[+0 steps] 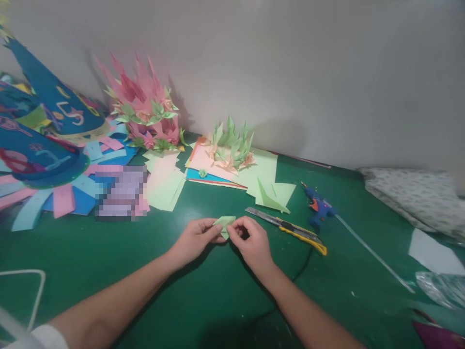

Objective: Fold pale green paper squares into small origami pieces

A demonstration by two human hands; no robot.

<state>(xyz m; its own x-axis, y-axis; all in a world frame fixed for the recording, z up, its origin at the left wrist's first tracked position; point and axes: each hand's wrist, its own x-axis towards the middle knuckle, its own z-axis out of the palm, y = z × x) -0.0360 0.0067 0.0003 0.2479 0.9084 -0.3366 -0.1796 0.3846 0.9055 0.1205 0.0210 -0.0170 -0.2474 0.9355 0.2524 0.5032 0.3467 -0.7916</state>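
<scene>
A small folded piece of light green paper (224, 224) is held between both hands just above the green table (203, 300). My left hand (194, 240) pinches its left side with fingers closed. My right hand (250, 242) pinches its right side, thumb and fingers curled around the fold. Both forearms reach in from the bottom of the view.
A yellow-handled utility knife (290, 229) and a blue glue gun (318, 207) lie right of my hands. Loose green and pink sheets (269, 191), green paper flowers (232, 143), a pink spiky paper piece (143, 104) and blue cones (54, 106) line the wall. Cloth (414, 196) lies at right.
</scene>
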